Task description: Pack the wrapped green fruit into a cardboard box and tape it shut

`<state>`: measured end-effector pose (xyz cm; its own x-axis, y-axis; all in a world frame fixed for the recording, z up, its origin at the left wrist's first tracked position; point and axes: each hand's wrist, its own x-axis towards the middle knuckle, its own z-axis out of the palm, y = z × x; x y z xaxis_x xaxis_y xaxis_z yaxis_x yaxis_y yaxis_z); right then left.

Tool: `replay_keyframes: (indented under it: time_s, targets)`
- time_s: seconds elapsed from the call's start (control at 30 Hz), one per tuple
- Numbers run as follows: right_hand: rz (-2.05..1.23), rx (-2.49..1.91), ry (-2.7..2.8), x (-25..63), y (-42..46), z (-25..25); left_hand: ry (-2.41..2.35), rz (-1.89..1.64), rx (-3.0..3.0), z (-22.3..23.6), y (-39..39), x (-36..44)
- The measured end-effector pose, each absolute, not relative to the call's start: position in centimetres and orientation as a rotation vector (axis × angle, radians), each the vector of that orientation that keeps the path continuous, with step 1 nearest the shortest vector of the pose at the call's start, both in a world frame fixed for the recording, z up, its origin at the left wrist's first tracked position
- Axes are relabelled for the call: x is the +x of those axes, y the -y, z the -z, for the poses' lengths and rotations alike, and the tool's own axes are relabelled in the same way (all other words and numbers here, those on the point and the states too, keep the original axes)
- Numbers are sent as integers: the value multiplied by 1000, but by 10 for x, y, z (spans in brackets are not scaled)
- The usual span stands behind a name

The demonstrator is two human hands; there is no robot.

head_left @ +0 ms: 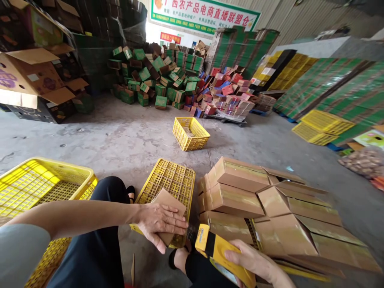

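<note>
My left hand (162, 224) lies flat, fingers stretched out, on a small brown cardboard box (171, 202). The box rests on an upturned yellow plastic crate (171, 176) between my legs, and my palm covers much of it. In my right hand (255, 258) is a yellow tape dispenser (220, 248) with a black band, its front end pointing toward the crate. A gap separates the dispenser from the cardboard box. My right fingers wrap around its body; their tips are partly hidden.
Brown cardboard boxes (240, 176) lie stacked at my right. A large yellow crate (81, 180) stands at my left, and a smaller yellow basket (192, 136) sits ahead on the concrete floor (126, 132). Farther back are heaped green boxes (160, 102) and wrapped pallets (330, 88).
</note>
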<state>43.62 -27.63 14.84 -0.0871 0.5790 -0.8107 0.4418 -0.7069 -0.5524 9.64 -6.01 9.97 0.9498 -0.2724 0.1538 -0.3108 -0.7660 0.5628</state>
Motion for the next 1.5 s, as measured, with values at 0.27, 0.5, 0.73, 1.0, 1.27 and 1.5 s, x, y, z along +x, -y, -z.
replay_keyframes:
  time_s: [0.27,0.5,0.73,1.0,1.27,1.5]
  targets:
    - [-1778,-2151,1100,414,277,-147,352,-115,2438,-101,59,92]
    - [-1690,-2248,1101,381,260,-126,328,-177,2358,-91,69,89]
    - [-1699,-2284,1111,363,233,-138,216,-406,2453,-80,66,81]
    - [-1642,-2328,1025,339,217,-136,-1120,-522,1459,-42,61,55]
    - [-1455,-2280,1139,320,218,-166,-792,-381,749,-28,69,41]
    - [-1455,-2429,1235,326,205,-203,-783,-363,733,6,80,81]
